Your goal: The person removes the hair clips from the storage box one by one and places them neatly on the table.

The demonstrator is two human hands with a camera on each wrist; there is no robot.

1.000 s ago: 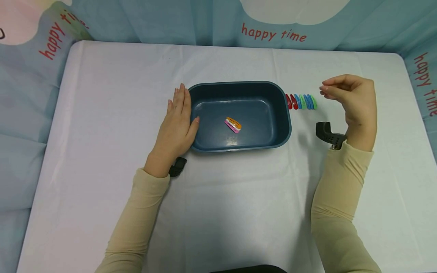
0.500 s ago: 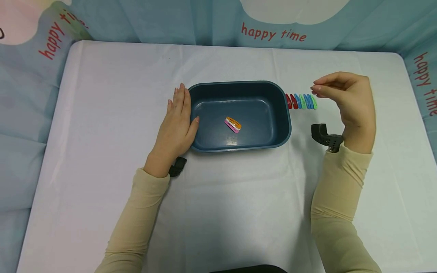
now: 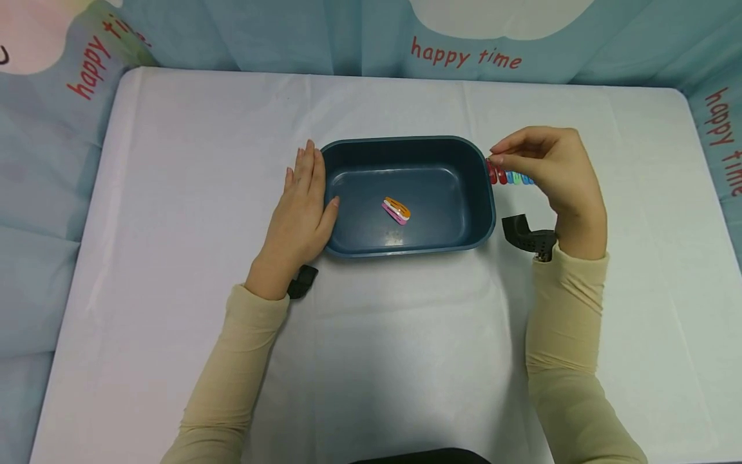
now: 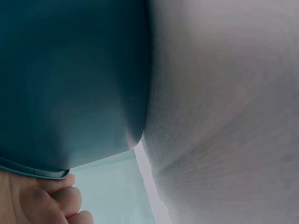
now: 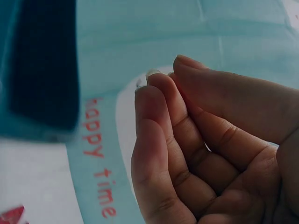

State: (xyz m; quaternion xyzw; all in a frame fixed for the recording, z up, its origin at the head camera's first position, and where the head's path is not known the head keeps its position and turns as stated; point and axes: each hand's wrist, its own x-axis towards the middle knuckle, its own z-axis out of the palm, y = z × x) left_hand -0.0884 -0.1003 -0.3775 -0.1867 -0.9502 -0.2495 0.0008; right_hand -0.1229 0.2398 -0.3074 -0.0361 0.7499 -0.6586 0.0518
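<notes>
My left hand (image 3: 298, 209) rests with straight fingers along the left rim of a dark blue plastic basin (image 3: 437, 212). In the left wrist view, fingers (image 4: 67, 200) show beside the basin's wall (image 4: 70, 88). Orange, white and pink snap hair clips (image 3: 397, 211) lie together on the basin floor. My right hand (image 3: 559, 171) hovers over a row of red, blue and green hair clips (image 3: 511, 178) outside the basin's right end. Its loosely bent fingertips are near the red clips, with no object visible between thumb and fingers. The hand hides the row's right end.
A white cloth covers the table (image 3: 406, 348). Blue printed curtains (image 3: 371, 38) hang behind and at both sides. A black camera mount (image 3: 527, 236) sticks out from the right wrist, and another mount (image 3: 303, 281) from the left.
My right hand has moved left, from beyond the row's right end to above the red clips beside the basin. The left hand, the basin and the clips inside it have stayed put.
</notes>
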